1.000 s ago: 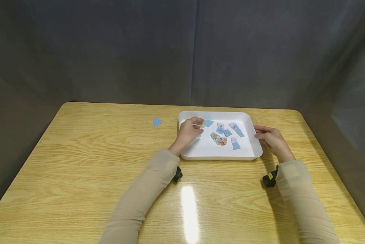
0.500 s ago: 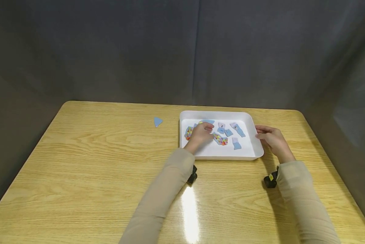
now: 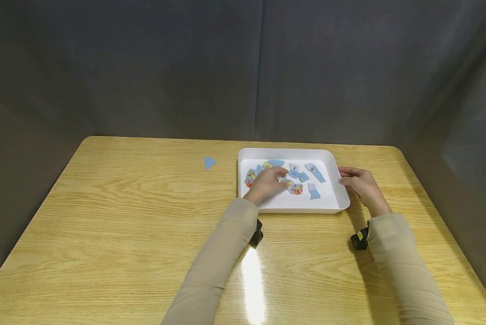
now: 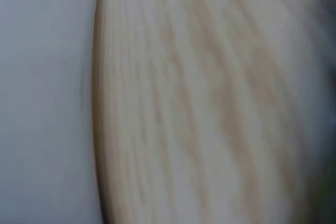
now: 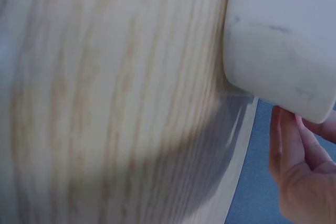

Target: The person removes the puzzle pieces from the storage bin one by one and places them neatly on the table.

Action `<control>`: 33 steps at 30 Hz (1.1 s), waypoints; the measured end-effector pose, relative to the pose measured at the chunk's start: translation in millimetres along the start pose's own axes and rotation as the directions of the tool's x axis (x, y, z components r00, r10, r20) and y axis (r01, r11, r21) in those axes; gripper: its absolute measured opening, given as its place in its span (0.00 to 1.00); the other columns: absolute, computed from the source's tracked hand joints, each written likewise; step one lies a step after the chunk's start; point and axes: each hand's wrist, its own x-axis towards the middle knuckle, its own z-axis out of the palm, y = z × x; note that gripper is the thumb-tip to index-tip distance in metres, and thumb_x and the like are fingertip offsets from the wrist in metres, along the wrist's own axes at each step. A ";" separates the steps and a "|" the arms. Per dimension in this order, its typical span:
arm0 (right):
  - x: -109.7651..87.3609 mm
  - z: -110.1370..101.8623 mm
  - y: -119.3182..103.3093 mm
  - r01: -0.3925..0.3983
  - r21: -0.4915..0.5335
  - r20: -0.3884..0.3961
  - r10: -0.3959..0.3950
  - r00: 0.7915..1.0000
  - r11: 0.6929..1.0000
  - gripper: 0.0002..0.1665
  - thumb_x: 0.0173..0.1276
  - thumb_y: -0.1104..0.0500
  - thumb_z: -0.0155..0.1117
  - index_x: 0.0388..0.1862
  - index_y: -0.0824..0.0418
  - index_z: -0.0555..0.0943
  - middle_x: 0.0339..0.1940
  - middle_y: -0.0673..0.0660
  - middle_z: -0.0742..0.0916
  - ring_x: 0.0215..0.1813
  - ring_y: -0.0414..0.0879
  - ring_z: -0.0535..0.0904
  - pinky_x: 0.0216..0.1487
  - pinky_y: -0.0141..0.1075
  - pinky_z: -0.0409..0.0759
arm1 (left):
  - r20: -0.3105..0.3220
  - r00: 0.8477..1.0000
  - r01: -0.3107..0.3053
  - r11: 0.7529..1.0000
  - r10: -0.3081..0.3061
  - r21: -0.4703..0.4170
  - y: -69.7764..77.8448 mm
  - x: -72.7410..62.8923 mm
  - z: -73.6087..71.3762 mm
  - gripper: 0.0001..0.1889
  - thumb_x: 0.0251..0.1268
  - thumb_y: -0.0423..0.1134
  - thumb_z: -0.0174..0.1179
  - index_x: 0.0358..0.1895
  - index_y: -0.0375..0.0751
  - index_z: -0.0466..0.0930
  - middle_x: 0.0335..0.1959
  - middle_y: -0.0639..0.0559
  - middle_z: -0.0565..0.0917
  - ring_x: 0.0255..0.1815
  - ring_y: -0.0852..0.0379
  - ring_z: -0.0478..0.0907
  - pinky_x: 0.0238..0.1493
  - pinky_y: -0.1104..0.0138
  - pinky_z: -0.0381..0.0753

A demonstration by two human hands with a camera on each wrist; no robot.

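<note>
A white tray (image 3: 296, 203) on the wooden table holds several flat, irregular puzzle pieces. My left hand (image 3: 264, 184) is inside it, reaching in over the near left wall. Its thumb and index finger are apart, right at the left end of a multicoloured piece (image 3: 295, 188); the other fingers are hidden. My right hand (image 3: 365, 186) grips the tray's right end, thumb at the rim and fingers against the outer wall; the right wrist view shows those fingers (image 5: 291, 140) below the tray's corner. The left wrist view shows only the tray's wall (image 4: 47, 98) and wood.
A blue puzzle piece (image 3: 209, 163) lies on the table (image 3: 125, 216), left of the tray. Inside the tray, blue-and-lilac pieces (image 3: 315, 172) lie to the right and another multicoloured piece (image 3: 250, 177) to the left. A dark curtain (image 3: 165, 67) stands behind the table.
My left hand has moved right and slightly nearer within the tray, uncovering the pieces at its left end and reaching the middle multicoloured piece. The right hand stays at the tray's right end.
</note>
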 end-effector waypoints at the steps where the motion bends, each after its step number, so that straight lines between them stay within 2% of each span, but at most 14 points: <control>1: -0.2 0.0 -0.3 0.001 0.000 0.002 -0.001 1.000 1.000 0.34 0.67 0.67 0.54 0.71 0.71 0.61 0.54 0.56 0.75 0.39 0.27 0.72 0.43 0.16 0.76 | 0.009 1.000 -0.007 0.999 0.007 0.033 0.0 0.2 0.7 0.20 0.62 0.40 0.62 0.58 0.48 0.77 0.56 0.54 0.82 0.56 0.54 0.77 0.58 0.63 0.76; 4: -1.0 -0.6 -0.8 0.010 -0.007 0.006 -0.010 1.000 1.000 0.34 0.67 0.67 0.53 0.71 0.72 0.60 0.55 0.58 0.75 0.40 0.26 0.71 0.42 0.16 0.75 | 0.038 0.998 -0.050 0.991 0.045 0.128 1.1 0.7 2.4 0.19 0.62 0.42 0.63 0.57 0.49 0.78 0.54 0.55 0.83 0.56 0.57 0.77 0.58 0.66 0.75; 7: -1.8 -1.1 -1.2 0.014 -0.015 0.005 -0.014 1.000 1.000 0.34 0.67 0.67 0.53 0.71 0.72 0.60 0.56 0.58 0.74 0.40 0.27 0.71 0.42 0.15 0.75 | 0.075 0.993 -0.110 0.968 0.095 0.226 3.5 0.7 2.8 0.17 0.63 0.42 0.63 0.55 0.48 0.80 0.52 0.54 0.83 0.55 0.58 0.78 0.58 0.69 0.76; 10: -1.9 -1.1 -1.5 0.011 -0.015 0.003 -0.011 1.000 1.000 0.34 0.67 0.67 0.53 0.71 0.72 0.60 0.57 0.59 0.74 0.40 0.27 0.71 0.42 0.16 0.75 | 0.111 0.987 -0.144 0.948 0.117 0.283 6.3 -0.5 2.1 0.16 0.63 0.42 0.63 0.54 0.47 0.81 0.52 0.53 0.84 0.55 0.58 0.78 0.58 0.69 0.76; 13: -1.7 -0.8 -1.6 0.009 -0.016 0.002 -0.009 1.000 1.000 0.34 0.67 0.67 0.53 0.71 0.72 0.60 0.58 0.60 0.73 0.41 0.28 0.71 0.41 0.16 0.75 | 0.132 0.983 -0.160 0.943 0.126 0.293 7.4 -1.9 1.5 0.16 0.62 0.41 0.64 0.53 0.46 0.82 0.50 0.52 0.84 0.53 0.58 0.78 0.57 0.69 0.76; 18: -1.3 0.1 -1.2 0.009 -0.013 -0.003 -0.009 1.000 1.000 0.33 0.67 0.67 0.53 0.71 0.72 0.60 0.59 0.61 0.73 0.41 0.29 0.71 0.41 0.15 0.75 | 0.131 0.981 -0.171 0.956 0.142 0.240 3.2 -1.8 0.6 0.13 0.61 0.39 0.65 0.49 0.43 0.84 0.46 0.50 0.85 0.48 0.57 0.78 0.52 0.71 0.76; 22: -1.3 0.5 -0.8 0.007 -0.011 -0.007 -0.007 1.000 1.000 0.34 0.67 0.68 0.53 0.71 0.72 0.60 0.59 0.61 0.73 0.41 0.29 0.71 0.41 0.16 0.75 | 0.130 0.983 -0.150 0.971 0.127 0.184 1.7 -2.4 -1.0 0.12 0.61 0.39 0.64 0.47 0.42 0.84 0.47 0.49 0.85 0.50 0.56 0.79 0.54 0.69 0.76; 27: -0.7 0.1 0.4 0.002 -0.017 -0.010 -0.002 1.000 1.000 0.34 0.68 0.67 0.53 0.72 0.72 0.59 0.61 0.63 0.72 0.42 0.29 0.70 0.41 0.15 0.74 | 0.084 0.990 -0.124 0.986 0.115 0.110 -0.4 -1.5 -2.7 0.10 0.62 0.37 0.62 0.45 0.41 0.83 0.46 0.48 0.86 0.50 0.54 0.80 0.53 0.68 0.77; 30: -1.4 0.0 -0.1 -0.006 -0.020 -0.013 0.006 1.000 1.000 0.34 0.68 0.67 0.53 0.72 0.71 0.59 0.63 0.64 0.71 0.42 0.29 0.70 0.41 0.15 0.74 | 0.054 0.994 -0.089 0.996 0.090 -0.014 -2.1 -0.7 -4.6 0.09 0.62 0.35 0.61 0.45 0.39 0.83 0.45 0.45 0.86 0.48 0.53 0.81 0.47 0.72 0.76; 33: -1.3 -0.5 -0.4 -0.011 -0.019 -0.012 0.011 1.000 1.000 0.34 0.68 0.66 0.54 0.72 0.71 0.59 0.64 0.65 0.71 0.43 0.29 0.70 0.41 0.16 0.75 | 0.048 0.998 -0.036 0.985 0.044 -0.168 -2.3 -0.7 -7.8 0.10 0.62 0.33 0.61 0.46 0.35 0.81 0.46 0.42 0.85 0.46 0.53 0.81 0.41 0.75 0.76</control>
